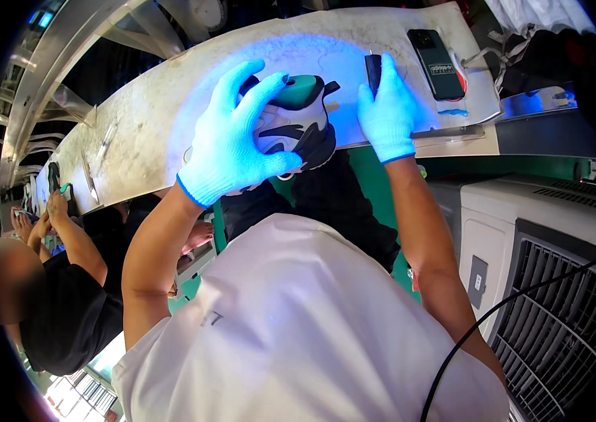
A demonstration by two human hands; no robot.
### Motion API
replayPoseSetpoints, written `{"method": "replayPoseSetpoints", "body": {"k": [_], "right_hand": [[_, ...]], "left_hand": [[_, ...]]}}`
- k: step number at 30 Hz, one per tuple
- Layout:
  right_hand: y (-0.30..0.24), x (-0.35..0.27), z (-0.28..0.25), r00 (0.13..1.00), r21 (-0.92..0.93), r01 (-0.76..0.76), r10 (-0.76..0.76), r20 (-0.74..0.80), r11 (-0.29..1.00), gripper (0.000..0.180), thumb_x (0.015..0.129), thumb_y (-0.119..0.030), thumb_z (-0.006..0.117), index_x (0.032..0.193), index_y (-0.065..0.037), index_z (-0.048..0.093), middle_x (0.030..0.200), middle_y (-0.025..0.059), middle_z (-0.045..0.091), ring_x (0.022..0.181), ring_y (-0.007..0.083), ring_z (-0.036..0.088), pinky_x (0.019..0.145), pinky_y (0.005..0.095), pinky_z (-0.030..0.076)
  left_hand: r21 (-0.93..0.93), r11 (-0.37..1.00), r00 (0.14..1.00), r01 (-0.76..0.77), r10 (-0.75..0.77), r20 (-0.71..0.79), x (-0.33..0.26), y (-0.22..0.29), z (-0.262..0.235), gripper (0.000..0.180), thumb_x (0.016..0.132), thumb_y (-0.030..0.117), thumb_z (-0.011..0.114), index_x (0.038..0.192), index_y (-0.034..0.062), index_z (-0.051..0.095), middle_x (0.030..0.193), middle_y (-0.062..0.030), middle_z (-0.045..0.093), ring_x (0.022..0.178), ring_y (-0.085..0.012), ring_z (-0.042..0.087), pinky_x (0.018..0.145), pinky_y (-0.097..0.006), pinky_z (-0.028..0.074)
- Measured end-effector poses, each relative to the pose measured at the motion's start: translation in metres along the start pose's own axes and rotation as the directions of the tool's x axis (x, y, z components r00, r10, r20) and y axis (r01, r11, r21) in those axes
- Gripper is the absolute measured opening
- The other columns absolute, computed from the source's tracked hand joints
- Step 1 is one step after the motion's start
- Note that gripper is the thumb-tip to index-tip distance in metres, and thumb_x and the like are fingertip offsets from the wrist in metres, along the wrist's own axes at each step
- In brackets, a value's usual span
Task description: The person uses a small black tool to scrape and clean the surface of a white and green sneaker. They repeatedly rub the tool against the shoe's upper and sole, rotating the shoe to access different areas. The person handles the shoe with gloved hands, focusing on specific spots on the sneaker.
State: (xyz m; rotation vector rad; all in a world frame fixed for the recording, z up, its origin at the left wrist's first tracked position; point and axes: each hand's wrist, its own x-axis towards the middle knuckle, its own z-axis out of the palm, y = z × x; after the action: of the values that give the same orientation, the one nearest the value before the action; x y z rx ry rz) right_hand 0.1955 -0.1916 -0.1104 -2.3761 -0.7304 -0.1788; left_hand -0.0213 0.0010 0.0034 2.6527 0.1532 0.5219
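My left hand (224, 141), in a knitted glove that looks bright blue under the light, grips a sneaker (315, 137) at the near edge of the table. The sneaker is white and black with a teal lining around its opening and a black tab at one end. My fingers lie across its far side and my thumb reaches along the near side, hiding part of it. To the right, my right hand (389, 116), gloved the same way, is closed around a black-handled tool (373, 70) with a thin metal tip pointing away from me. Tool and sneaker are apart.
A dark phone (436, 63) lies on the worn, pale table (136, 105) at the far right, beside a small blue piece (452, 112). Thin tools (89, 177) lie at the left. A co-worker's hands (59, 205) are farther left. A vented machine (495, 232) and black cable (523, 283) flank my right.
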Motion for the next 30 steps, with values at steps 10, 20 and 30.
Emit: {"method": "replayPoseSetpoints", "body": {"k": [10, 20, 30], "right_hand": [[-0.067, -0.022, -0.05, 0.839, 0.882, -0.419, 0.279, 0.467, -0.214, 0.022, 0.111, -0.024, 0.061, 0.105, -0.005, 0.068, 0.082, 0.0121, 0.069, 0.084, 0.0327, 0.078, 0.075, 0.0451, 0.068], [-0.081, -0.039, -0.01, 0.617, 0.788, -0.577, 0.518, 0.593, -0.215, 0.027, 0.105, -0.027, 0.074, 0.104, -0.001, 0.067, 0.088, 0.0095, 0.069, 0.08, 0.022, 0.072, 0.075, 0.0366, 0.061], [-0.099, -0.022, -0.007, 0.817, 0.769, -0.513, 0.49, 0.303, 0.381, 0.024, 0.106, -0.018, 0.071, 0.098, 0.004, 0.074, 0.076, 0.0043, 0.069, 0.066, 0.0122, 0.062, 0.062, 0.032, 0.051]], "left_hand": [[0.011, 0.998, 0.997, -0.059, 0.06, -0.043, -0.012, 0.003, 0.005, 0.107, 0.056, 0.032, 0.106, 0.154, 0.0173, 0.065, 0.162, -0.0246, 0.049, 0.126, -0.042, 0.069, 0.104, -0.05, 0.062], [-0.031, 0.998, 0.998, -0.063, 0.062, -0.025, -0.01, -0.003, 0.006, 0.106, 0.056, 0.03, 0.105, 0.152, 0.0143, 0.066, 0.159, -0.0282, 0.05, 0.124, -0.043, 0.068, 0.096, -0.048, 0.064], [-0.113, 0.993, 0.995, 0.026, -0.015, 0.094, 0.003, -0.002, 0.006, 0.104, 0.06, 0.023, 0.107, 0.151, 0.0023, 0.063, 0.157, -0.028, 0.05, 0.124, -0.0435, 0.07, 0.1, -0.051, 0.063]]}}
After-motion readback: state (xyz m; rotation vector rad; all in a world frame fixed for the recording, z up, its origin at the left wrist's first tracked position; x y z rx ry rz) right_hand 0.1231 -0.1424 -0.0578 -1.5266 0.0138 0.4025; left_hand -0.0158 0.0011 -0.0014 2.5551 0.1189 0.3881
